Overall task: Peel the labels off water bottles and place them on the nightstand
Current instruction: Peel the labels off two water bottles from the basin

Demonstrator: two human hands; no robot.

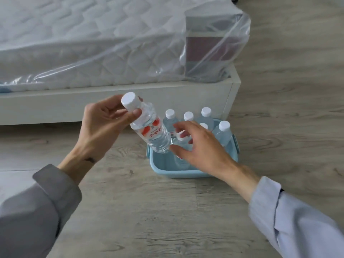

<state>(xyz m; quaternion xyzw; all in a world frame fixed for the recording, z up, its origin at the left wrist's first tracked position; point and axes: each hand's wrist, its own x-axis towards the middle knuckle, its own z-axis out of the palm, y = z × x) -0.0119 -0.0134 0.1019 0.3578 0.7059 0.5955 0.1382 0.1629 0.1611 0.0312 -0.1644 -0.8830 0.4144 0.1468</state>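
My left hand (101, 125) grips a clear water bottle (149, 127) near its white cap, tilted with the cap up-left. The bottle carries a red and white label (151, 130). My right hand (197, 146) hovers just right of the bottle's base with fingers spread, over a light blue tub (167, 168) on the floor. Several more capped bottles (223, 133) stand upright in the tub, partly hidden behind my right hand. I cannot tell whether my right fingers touch one of them.
A white bed frame (130, 101) runs across behind the tub, topped by a mattress (83, 43) wrapped in clear plastic. Grey wood-look floor (149, 211) lies in front and to the right. No nightstand is in view.
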